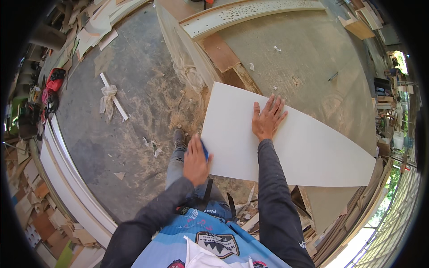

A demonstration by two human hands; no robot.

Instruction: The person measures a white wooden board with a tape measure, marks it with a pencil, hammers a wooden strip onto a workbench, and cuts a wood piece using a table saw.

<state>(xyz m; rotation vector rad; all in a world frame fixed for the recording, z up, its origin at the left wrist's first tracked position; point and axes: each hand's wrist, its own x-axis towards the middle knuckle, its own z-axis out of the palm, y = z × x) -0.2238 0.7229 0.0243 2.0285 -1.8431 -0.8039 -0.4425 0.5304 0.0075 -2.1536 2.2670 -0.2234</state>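
A large white panel (237, 129) with one curved edge lies in front of me, at about waist height by the look of it. My left hand (196, 161) is at the panel's left edge, its fingers closed over a small blue block (204, 150) that is pressed against that edge. Most of the block is hidden under the hand, so its exact kind does not show. Flat on the panel's top face, near its far edge, rests my right hand (268, 119), fingers stretched out and holding nothing.
Beyond the panel, a long white board (250, 18) lies beside clear plastic sheeting (190, 67). A white strip (115, 96) with plastic tied round it is on the dusty floor. Long white boards (67, 174) and piled offcuts (44, 196) line the left; stacked boards (353, 219) stand right.
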